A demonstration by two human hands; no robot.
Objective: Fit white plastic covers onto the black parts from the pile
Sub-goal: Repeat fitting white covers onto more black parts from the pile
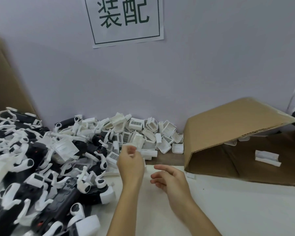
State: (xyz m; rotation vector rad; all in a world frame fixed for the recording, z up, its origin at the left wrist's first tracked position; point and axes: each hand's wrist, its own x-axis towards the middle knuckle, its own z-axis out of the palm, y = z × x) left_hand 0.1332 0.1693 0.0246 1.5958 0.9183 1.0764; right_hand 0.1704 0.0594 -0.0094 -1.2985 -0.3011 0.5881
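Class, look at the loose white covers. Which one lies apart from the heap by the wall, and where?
The white cover inside the tipped cardboard box, alone on the box's inner wall. The others crowd together in the heap against the wall.

Assembly workbench, wall sign point(126, 19), parts pile point(41, 167), cardboard box point(228, 126)

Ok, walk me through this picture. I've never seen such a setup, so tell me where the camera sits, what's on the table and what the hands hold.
The camera is worn on a person's head, looking forward and down, so both bare arms reach in from below. On the table lies a big pile of black parts on the left, and a heap of white plastic covers against the wall. A tipped cardboard box stands on the right, and a paper sign hangs on the wall. The left hand seems to pinch something small and white, blurred. The right hand is relaxed and holds nothing.
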